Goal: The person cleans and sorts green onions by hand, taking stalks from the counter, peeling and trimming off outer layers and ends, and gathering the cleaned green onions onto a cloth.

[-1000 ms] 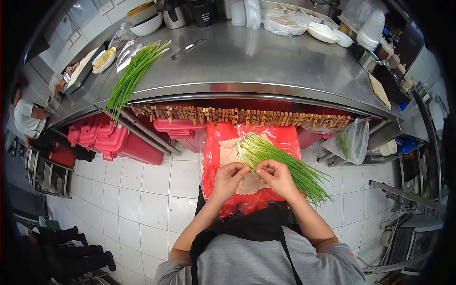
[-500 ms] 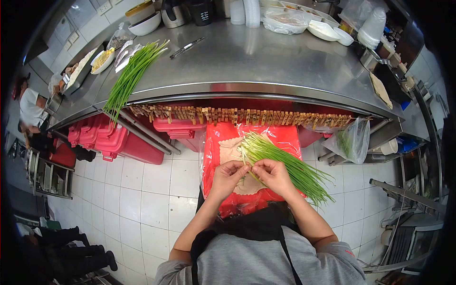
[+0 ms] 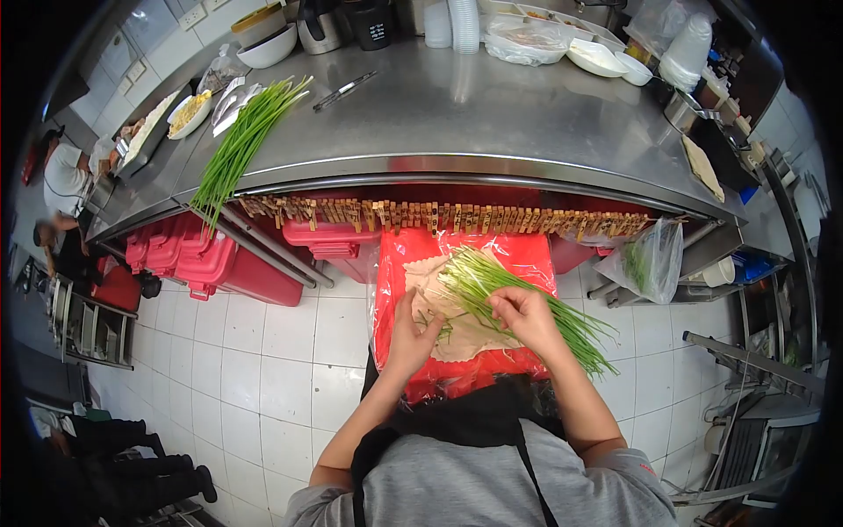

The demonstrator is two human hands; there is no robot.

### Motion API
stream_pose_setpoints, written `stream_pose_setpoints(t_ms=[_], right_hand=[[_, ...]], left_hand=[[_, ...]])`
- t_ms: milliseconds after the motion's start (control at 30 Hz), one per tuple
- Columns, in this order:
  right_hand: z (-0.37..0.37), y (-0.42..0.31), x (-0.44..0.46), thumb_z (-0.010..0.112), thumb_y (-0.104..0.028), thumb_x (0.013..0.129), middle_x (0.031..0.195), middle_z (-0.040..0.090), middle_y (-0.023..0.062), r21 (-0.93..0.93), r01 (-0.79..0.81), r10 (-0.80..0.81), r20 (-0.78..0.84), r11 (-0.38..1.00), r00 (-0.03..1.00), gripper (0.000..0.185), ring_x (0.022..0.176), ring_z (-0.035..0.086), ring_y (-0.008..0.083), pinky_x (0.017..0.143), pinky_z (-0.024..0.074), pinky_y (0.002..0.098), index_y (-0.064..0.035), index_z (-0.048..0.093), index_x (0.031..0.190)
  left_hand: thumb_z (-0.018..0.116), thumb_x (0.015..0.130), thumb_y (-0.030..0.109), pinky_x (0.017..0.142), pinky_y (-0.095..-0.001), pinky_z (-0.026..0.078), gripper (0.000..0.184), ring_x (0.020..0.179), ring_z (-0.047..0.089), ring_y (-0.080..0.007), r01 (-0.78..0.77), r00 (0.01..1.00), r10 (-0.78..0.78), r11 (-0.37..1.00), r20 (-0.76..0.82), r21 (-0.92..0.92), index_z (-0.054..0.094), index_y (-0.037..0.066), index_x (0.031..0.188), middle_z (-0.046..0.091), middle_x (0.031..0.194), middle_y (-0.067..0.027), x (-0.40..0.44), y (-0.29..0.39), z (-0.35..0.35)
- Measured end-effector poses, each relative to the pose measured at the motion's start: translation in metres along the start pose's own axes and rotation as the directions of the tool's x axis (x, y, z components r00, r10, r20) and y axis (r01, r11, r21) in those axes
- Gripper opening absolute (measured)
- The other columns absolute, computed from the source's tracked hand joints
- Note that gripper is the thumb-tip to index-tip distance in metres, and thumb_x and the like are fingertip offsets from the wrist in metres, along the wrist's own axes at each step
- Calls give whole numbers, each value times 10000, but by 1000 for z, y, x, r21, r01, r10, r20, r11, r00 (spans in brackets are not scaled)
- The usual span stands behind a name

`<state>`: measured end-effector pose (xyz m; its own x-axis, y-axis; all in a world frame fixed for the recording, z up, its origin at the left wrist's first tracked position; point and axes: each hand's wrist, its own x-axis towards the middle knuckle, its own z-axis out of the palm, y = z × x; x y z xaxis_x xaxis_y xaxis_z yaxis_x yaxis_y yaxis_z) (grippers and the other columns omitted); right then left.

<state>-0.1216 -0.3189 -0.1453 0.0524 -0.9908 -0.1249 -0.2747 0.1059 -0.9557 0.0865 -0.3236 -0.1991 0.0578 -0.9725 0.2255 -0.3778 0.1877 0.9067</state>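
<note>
A bundle of long green chives (image 3: 562,321) lies slantwise in front of me, pale ends at upper left. Beneath it is a beige cloth-like sheet (image 3: 426,274) with a wavy edge, on a red surface wrapped in clear plastic (image 3: 395,255). My left hand (image 3: 413,338) is over the sheet's left part, thumb and fingers apart, beside some loose green scraps (image 3: 439,328). My right hand (image 3: 525,321) is at the bundle's near side with thumb and fingertips pinched together. What it pinches, if anything, cannot be made out.
More chives (image 3: 250,140) hang over the left edge of the steel counter (image 3: 421,114). A row of wooden clothespins (image 3: 439,216) lines the counter's front, with a plastic bag (image 3: 650,263) at its right. Red bins (image 3: 233,268) stand below. Another person (image 3: 66,180) is at far left.
My hands, earlier together pinching a thin stalk, are now apart. The left has opened and moved slightly left; the right has moved right, towards the bundle. The person at far left has shifted.
</note>
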Motion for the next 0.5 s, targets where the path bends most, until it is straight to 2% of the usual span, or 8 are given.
stream_pose_setpoints(t_ms=[33, 67, 100, 133, 233, 333, 467, 500], right_hand=[[3, -2, -1, 569, -128, 888, 659, 596, 26, 56, -14, 10, 57, 998, 998, 156, 550, 526, 77, 514, 434, 234, 9, 642, 901], [6, -3, -1, 547, -135, 907, 665, 579, 8, 112, -31, 18, 116, 993, 993, 166, 547, 508, 64, 512, 428, 220, 7, 634, 905], [9, -4, -2, 525, -141, 926, 672, 561, -9, 165, -53, 23, 177, 985, 984, 179, 544, 491, 51, 510, 421, 205, 5, 626, 908], [13, -4, -3, 520, -141, 930, 664, 554, -12, 172, -53, 19, 193, 984, 981, 179, 547, 488, 50, 511, 420, 204, 2, 622, 896], [21, -4, -4, 502, -150, 942, 638, 516, -25, 194, -51, 2, 247, 980, 969, 198, 552, 471, 47, 508, 414, 202, -5, 600, 848], [21, -10, -6, 529, -133, 911, 619, 540, 0, 87, -6, -10, 181, 996, 983, 182, 526, 476, 66, 483, 406, 234, 1, 635, 852], [13, -11, -8, 530, -136, 903, 593, 529, 7, 17, 17, -20, 184, 1000, 983, 178, 523, 473, 72, 477, 395, 244, -8, 643, 855], [11, -11, -9, 531, -137, 901, 589, 527, 6, 25, 11, -15, 175, 1000, 984, 177, 522, 474, 73, 475, 392, 244, -10, 645, 857]], left_hand=[[607, 884, 172, 863, -274, 444, 368, 999, 571, -161, -162, 976, 193, 954, -103, 252, 505, -53, 1155, 621, 1016, -87, -1, 5, 3], [612, 881, 170, 849, -268, 447, 352, 971, 574, -148, -103, 993, 104, 995, -51, 9, 522, -46, 1145, 625, 1000, -80, 0, 7, 8], [617, 879, 167, 835, -261, 450, 337, 943, 576, -135, -22, 999, 27, 973, 19, -229, 539, -39, 1134, 629, 984, -73, 1, 9, 12], [622, 877, 164, 821, -255, 453, 321, 915, 579, -121, 73, 994, -30, 891, 103, -447, 555, -31, 1123, 632, 967, -66, 2, 10, 13], [634, 869, 157, 748, -233, 469, 245, 811, 588, -95, 376, 872, -86, 747, 481, -548, 616, -19, 1039, 648, 899, -46, 12, 27, 3], [636, 867, 152, 677, -215, 471, 177, 728, 584, -74, 482, 859, -247, 684, 449, -547, 658, -4, 948, 652, 820, -30, 20, 28, -2], [619, 881, 181, 666, -225, 478, 188, 690, 586, -91, 383, 920, -295, 533, 258, -755, 668, 6, 925, 653, 804, -43, 43, 11, -24], [592, 897, 212, 671, -233, 481, 224, 702, 594, -99, 362, 930, -285, 608, 232, -706, 660, 1, 926, 654, 802, -52, 46, 8, -29]])
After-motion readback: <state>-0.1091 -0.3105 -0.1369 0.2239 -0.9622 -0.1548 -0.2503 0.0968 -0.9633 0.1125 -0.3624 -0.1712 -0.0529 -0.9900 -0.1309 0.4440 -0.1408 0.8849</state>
